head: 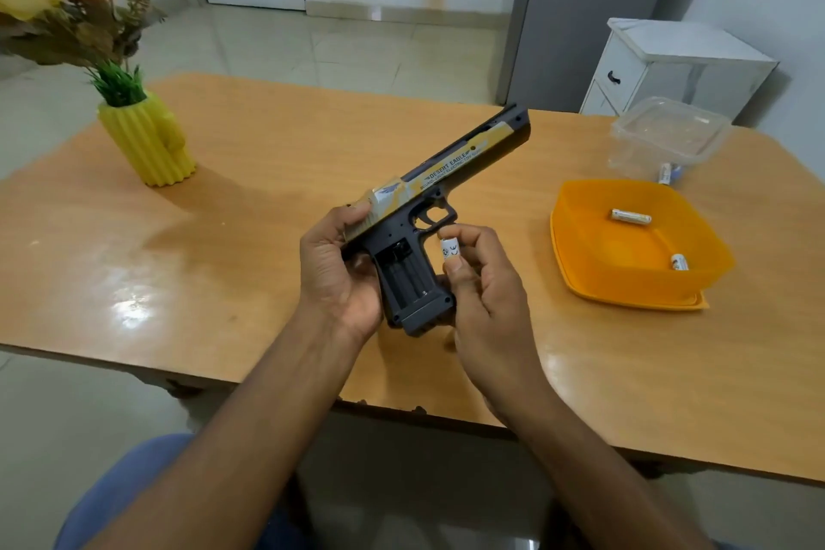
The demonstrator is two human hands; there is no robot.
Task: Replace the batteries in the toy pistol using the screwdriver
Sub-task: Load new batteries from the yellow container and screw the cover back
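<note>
A dark grey toy pistol with yellow slide markings is held above the table, its barrel aimed toward the far right. My left hand grips the rear of the slide and the back of the grip. The battery compartment in the grip is uncovered and looks dark inside. My right hand pinches a small white battery between thumb and fingers, just right of the grip and below the trigger guard. No screwdriver or compartment cover is visible.
An orange tray at the right holds two white batteries. Behind it a clear plastic container holds another battery. A yellow vase with flowers stands at the left. The wooden table's front edge is near me.
</note>
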